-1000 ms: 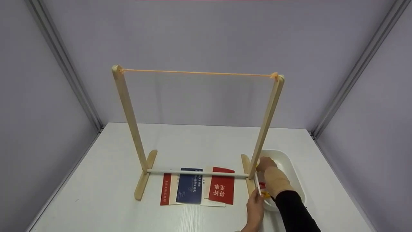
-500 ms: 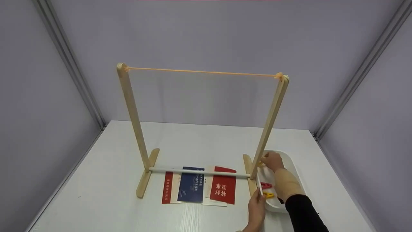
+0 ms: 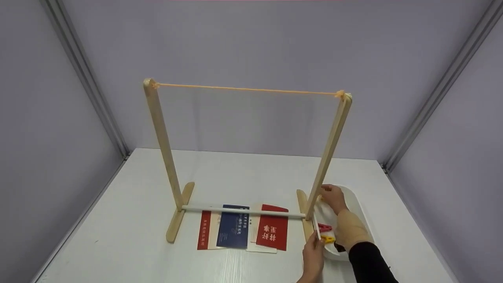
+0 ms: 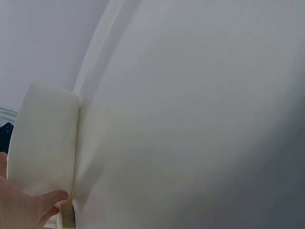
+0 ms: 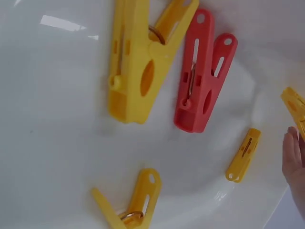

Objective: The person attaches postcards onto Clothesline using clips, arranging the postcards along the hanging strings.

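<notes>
Compared with a second ago, more of your right hand [image 3: 333, 197] shows at the upper end of the white tray [image 3: 355, 204], lower right of the head view, and your forearm covers less of the red clothespin [image 3: 324, 227] and the neighbouring yellow clothespin [image 3: 328, 239]. At the right edge of the right wrist view, the fingers of that hand appear to be pinching the picked clothespin [image 5: 294, 107], a yellow one, so the picking-up looks well under way (whether it is touching the tray, I cannot tell). The red one and its neighbour lie at the upper middle of that view, with a small yellow clothespin [image 5: 243, 155] at lower right and a splayed yellow clothespin [image 5: 146, 193] at lower middle. Your left hand [image 3: 312, 257] keeps its fingers bent over the tray's near-left rim, gripping it. Across the middle of the head view stands the wooden frame [image 3: 162, 133], its orange string [image 3: 247, 90] tied between the post tops; overlapping cards [image 3: 232, 232] lie under its white rod [image 3: 196, 208]. The table [image 3: 137, 255] is white, with a streak of glare at bottom centre, and lilac-grey walls [image 3: 251, 43] rise around it, with metal rails [image 3: 85, 78] running down both sides.
</notes>
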